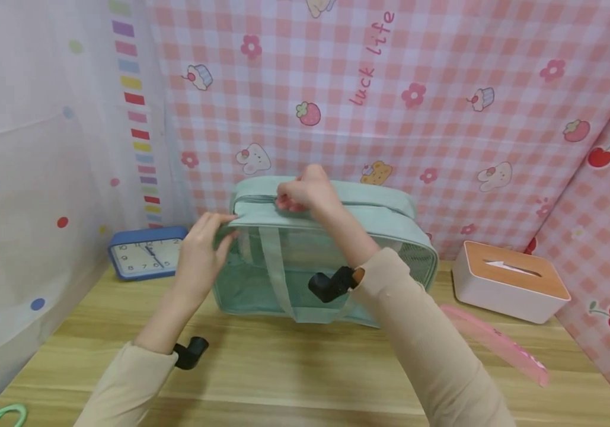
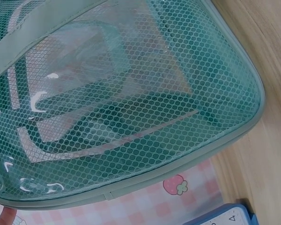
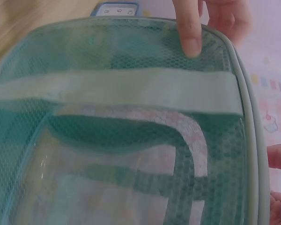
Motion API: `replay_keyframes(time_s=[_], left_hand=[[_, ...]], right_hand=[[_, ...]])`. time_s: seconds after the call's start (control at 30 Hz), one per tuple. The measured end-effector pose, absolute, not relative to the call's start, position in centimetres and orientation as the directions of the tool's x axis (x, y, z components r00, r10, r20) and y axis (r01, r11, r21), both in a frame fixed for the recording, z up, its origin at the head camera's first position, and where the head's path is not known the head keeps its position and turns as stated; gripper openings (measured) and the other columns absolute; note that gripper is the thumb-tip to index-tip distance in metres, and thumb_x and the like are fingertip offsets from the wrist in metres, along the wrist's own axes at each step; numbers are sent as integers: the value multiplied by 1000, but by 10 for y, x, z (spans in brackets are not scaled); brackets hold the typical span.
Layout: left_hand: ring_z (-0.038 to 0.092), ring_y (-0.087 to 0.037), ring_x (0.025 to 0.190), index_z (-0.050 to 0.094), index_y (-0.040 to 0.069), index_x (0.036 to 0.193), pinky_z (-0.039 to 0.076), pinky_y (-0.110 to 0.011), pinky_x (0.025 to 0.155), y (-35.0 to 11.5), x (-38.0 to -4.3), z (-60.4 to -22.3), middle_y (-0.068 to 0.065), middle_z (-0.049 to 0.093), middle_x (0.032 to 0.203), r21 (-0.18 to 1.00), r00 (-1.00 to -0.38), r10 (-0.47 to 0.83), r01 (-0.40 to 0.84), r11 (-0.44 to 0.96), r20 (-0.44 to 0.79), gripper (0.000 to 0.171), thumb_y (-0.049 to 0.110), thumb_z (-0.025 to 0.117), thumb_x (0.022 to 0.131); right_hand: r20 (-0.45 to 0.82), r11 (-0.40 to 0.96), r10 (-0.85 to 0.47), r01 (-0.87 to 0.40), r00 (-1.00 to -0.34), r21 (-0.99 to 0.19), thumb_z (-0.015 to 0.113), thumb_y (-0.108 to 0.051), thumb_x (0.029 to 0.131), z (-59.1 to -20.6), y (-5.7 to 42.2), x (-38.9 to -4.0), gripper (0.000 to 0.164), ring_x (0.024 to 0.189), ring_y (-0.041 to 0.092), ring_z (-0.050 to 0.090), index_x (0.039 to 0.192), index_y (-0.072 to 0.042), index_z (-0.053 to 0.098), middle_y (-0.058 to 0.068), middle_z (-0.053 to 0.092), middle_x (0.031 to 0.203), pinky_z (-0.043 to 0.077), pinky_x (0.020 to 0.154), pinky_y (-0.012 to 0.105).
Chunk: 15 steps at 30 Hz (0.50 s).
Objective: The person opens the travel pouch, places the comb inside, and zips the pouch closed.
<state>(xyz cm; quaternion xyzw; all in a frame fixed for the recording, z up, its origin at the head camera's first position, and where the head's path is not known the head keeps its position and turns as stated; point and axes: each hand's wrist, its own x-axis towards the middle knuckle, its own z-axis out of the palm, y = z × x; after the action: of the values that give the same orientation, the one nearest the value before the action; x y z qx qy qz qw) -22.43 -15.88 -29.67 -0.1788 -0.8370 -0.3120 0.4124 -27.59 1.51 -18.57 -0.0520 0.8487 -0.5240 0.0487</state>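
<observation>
A mint-green bag [image 1: 305, 261] with see-through and mesh panels stands upright on the table, a flat strap handle [image 1: 278, 273] hanging down its front. At its upper left corner my left hand [image 1: 200, 249] grips the edge, thumb on the clear front and fingers behind, as the right wrist view shows. My right hand [image 1: 310, 190] is on top of the bag, its curled fingers pinching at the zipper [image 1: 256, 199]; the zipper pull itself is hidden. In the left wrist view, mesh and piping of the bag [image 2: 145, 126] fill most of the picture.
Left of the bag stands a blue clock [image 1: 147, 254]. To its right are a white tissue box [image 1: 507, 281] with a wood-look lid and a pink comb [image 1: 502, 344]. A green ring-like handle [image 1: 8, 415] shows at the near left. Patterned cloth [image 1: 305, 89] hangs close behind.
</observation>
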Motion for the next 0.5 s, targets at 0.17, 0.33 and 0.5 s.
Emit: replay_keyframes(time_s=[0.17,0.33,0.5], left_hand=[[60,-30,91,61,-1,103,52,-41,80,-158,-224,-296,-15,62,97,380,-594,35,557,738,804,27,0,68,78],[60,-29,90,61,0,103,52,-40,80,-157,-225,-295,-15,62,96,376,-590,41,566,734,807,26,0,68,78],[59,-29,88,61,-1,101,52,-40,78,-158,-225,-297,-15,62,93,373,-582,37,566,735,812,25,0,69,77]], right_hand=[[-15,420,-122,-38,-992,-907,59,-6,83,-187,0,-278,16,42,8,56,71,3,67,3,63,55,45,40,16],[8,419,-102,-50,-995,-906,59,-5,83,-187,-13,-279,15,39,9,54,75,3,68,4,63,53,43,38,17],[26,445,-110,-72,-994,-892,60,-9,84,-189,-29,-279,17,41,9,55,72,0,66,6,67,60,41,38,17]])
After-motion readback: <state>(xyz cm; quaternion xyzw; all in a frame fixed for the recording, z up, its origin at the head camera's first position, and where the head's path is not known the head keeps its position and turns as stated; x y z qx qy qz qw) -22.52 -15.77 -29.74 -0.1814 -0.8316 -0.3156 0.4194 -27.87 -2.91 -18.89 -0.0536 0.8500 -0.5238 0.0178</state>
